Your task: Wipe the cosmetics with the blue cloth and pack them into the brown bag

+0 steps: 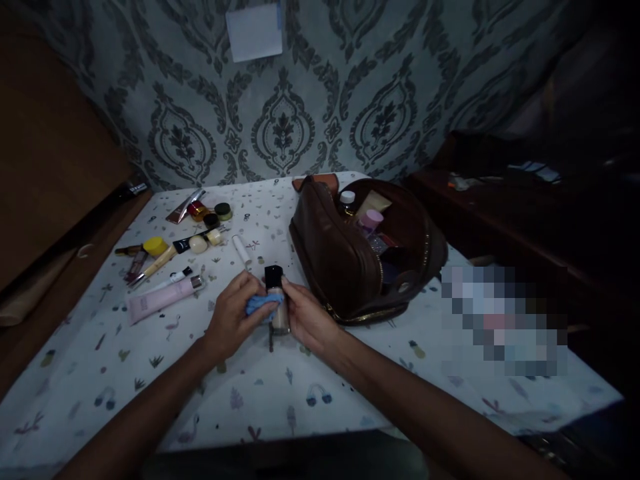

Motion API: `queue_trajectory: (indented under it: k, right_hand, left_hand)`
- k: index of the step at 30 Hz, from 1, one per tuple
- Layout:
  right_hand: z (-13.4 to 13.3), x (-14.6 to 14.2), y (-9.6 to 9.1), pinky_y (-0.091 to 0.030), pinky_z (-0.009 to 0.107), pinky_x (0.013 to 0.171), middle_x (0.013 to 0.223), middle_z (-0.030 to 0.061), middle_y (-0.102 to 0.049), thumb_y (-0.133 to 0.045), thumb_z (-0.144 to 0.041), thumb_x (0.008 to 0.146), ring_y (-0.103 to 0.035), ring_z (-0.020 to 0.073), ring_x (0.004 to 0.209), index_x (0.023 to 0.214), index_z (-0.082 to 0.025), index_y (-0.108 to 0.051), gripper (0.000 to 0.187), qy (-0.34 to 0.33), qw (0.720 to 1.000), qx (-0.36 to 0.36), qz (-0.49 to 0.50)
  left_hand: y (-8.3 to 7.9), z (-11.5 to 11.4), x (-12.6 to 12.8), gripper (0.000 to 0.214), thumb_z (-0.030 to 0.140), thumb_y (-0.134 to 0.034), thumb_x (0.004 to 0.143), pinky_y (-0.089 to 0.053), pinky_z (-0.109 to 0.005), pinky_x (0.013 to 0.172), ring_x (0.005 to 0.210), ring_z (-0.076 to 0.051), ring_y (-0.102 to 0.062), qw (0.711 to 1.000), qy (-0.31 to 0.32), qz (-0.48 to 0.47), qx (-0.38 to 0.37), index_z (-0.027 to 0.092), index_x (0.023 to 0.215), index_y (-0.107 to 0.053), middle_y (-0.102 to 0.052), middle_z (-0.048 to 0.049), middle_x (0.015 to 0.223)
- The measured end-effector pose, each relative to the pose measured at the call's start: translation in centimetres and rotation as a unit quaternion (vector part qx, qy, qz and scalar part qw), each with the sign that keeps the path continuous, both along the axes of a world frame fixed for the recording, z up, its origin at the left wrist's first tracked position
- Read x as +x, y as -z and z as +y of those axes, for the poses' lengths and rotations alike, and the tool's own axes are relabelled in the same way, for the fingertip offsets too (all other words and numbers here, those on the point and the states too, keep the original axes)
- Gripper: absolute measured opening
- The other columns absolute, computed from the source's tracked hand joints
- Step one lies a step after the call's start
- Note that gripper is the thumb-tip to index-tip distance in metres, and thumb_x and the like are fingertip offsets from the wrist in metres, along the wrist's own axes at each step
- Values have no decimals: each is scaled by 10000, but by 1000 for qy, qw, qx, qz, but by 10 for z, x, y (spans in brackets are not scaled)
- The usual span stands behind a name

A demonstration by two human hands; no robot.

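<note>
Head view: black-capped bottle (281, 321) over the worktop (350, 387)
Left hand (233, 323): pinches blue cloth (259, 307) against bottle
Right hand (309, 321): grips bottle

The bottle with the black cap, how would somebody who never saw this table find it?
On the white table, find the open brown bag. Just left of it, the left hand and right hand hold a pale bottle upright. Unlike the tubes lying nearby, it has a blue cloth pressed against it.

hands (270, 313), bottle (278, 303), blue cloth (260, 305)
</note>
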State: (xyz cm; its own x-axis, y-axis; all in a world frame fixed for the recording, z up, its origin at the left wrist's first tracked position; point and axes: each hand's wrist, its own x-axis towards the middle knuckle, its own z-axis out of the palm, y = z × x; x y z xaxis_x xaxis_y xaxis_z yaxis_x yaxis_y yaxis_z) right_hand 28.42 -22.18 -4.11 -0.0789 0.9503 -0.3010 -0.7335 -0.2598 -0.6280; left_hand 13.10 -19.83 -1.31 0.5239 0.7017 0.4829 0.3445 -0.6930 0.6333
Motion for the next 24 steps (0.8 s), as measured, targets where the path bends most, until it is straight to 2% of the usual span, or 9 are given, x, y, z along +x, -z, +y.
queue_trajectory:
  k: [4, 8, 11, 15, 18, 21, 24]
  right_hand:
    - [4, 6, -3, -485, 213, 583, 695, -35, -663, -943, -384, 552, -598, 112, 644, 771, -181, -655, 415, 52, 998, -14, 23]
    - [3, 6, -2, -477, 195, 577, 696, -50, -654, -968, -395, 476, -588, 99, 641, 805, -187, -648, 504, 45, 998, -15, 33]
    - [-2, 2, -4, -458, 191, 560, 662, -70, -613, -932, -417, 566, -565, 89, 600, 820, -200, -622, 456, 3, 1000, 0, 20]
    - [-13, -1, -14, -491, 229, 563, 704, -44, -637, -857, -492, 665, -612, 127, 629, 909, -222, -605, 443, -114, 993, 23, -27]
    - [-18, 0, -21, -503, 207, 590, 772, -47, -646, -891, -342, 640, -614, 106, 667, 991, -222, -618, 461, -157, 984, 56, -67]
    - [-18, 0, -21, -506, 197, 586, 817, -50, -647, -892, -243, 608, -592, 84, 649, 1016, -207, -636, 483, -166, 980, 78, -77]
    - [-16, -1, -18, -538, 213, 622, 820, -37, -658, -895, -247, 588, -611, 81, 646, 952, -169, -647, 448, -160, 983, 72, -60]
  left_hand:
    - [0, -5, 3, 234, 410, -622, 928, -441, -286, 706, 798, -173, -549, 997, 67, 17, 29, 196, 838, -595, -567, -34, 852]
    - [2, -4, 2, 212, 398, -631, 925, -438, -285, 709, 807, -174, -554, 997, 72, 10, 27, 195, 875, -602, -581, -35, 855]
    - [1, 1, -2, 186, 375, -613, 933, -426, -284, 698, 782, -168, -541, 1000, 12, -10, 4, 203, 874, -575, -565, -21, 836]
    - [-7, 9, -8, 219, 394, -606, 901, -415, -281, 690, 737, -162, -509, 991, -112, -57, -56, 212, 811, -526, -519, 7, 787]
    - [-10, 13, -10, 235, 442, -594, 882, -446, -275, 728, 778, -172, -544, 978, -133, -92, -129, 213, 849, -551, -561, 6, 799]
    - [-9, 17, -12, 307, 496, -535, 912, -482, -292, 797, 882, -200, -613, 967, -79, -110, -215, 206, 967, -623, -657, -25, 900]
    - [-8, 18, -14, 432, 579, -497, 917, -507, -304, 757, 813, -204, -635, 958, -3, -101, -269, 185, 981, -663, -683, -42, 863]
